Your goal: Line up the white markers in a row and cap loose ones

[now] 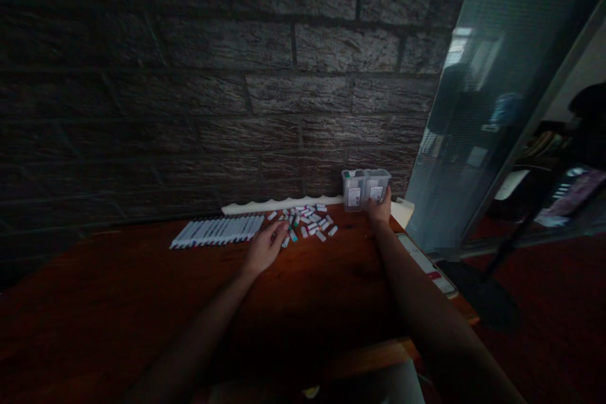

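A: State of the hands, nearest first?

B: Left hand point(266, 247), centre of the frame: fingers curled at the near edge of scattered caps point(320, 235); whether they hold one, I cannot tell. Right hand point(380, 207), right of centre: fingers gripping the right tub point(376, 190) at its lower right.

A: Handling?

B: Caps: judged light, stiff, slick and apt to roll; pinch across the sides. Tub: judged light, thin-walled and somewhat slippery; hold low on opposite walls, or at the rim.

A: Surroundings, obstructions?

B: The table point(307, 303) fills the lower frame. A pale tray point(421, 259) lies beside the right forearm. Pens point(222, 228) lie in a row left of the caps. The caps crowd together, hindering a clean pinch. The left tub point(353, 194) stands just beside the right one, limiting access there. Beyond, a pale strip point(284, 205) runs along the wall point(265, 101); glass point(435, 164) occupies the upper right.
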The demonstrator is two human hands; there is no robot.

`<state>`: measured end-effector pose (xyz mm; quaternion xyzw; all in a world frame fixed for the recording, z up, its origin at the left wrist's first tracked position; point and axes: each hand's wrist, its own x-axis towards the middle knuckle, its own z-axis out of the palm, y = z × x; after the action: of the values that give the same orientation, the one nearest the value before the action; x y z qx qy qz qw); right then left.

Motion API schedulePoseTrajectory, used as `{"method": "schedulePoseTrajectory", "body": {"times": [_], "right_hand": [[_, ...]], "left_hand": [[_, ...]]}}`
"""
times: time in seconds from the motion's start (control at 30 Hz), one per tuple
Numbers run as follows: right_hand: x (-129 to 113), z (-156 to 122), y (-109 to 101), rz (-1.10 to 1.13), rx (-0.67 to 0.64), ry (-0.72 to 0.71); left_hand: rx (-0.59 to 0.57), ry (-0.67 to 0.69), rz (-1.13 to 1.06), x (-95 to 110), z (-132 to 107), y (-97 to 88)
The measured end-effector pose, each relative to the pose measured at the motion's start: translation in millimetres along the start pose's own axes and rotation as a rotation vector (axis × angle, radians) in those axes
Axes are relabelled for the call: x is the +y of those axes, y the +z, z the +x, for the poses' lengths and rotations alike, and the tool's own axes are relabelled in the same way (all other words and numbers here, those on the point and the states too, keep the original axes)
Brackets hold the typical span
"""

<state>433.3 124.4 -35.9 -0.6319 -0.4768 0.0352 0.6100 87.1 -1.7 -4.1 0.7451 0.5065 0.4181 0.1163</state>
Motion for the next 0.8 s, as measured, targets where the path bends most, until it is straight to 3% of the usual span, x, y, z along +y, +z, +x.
{"method": "schedulePoseTrajectory", "body": {"times": [0.23,0.43,0.57,0.8], "right_hand": [[-8.3,-4.9,-0.2,0.106,-0.015,0.083],[-29.9,-13.3,-12.3,-0.024,0.200,0.030],[-51.2,-26.5,-9.0,0.016,0.018,-0.130],[-68.4,-49.1,7.6,-0.118,-0.100,0.056]], "left_hand": [[-0.010,-0.006,-0.005,3.3,0.7,-1.7],[0.004,0.005,-0.016,0.7,0.2,0.5],[-0.004,0.012,-0.039,0.5,0.1,1.4],[0.009,0.029,-0.045,-0.8,0.1,2.3]]}}
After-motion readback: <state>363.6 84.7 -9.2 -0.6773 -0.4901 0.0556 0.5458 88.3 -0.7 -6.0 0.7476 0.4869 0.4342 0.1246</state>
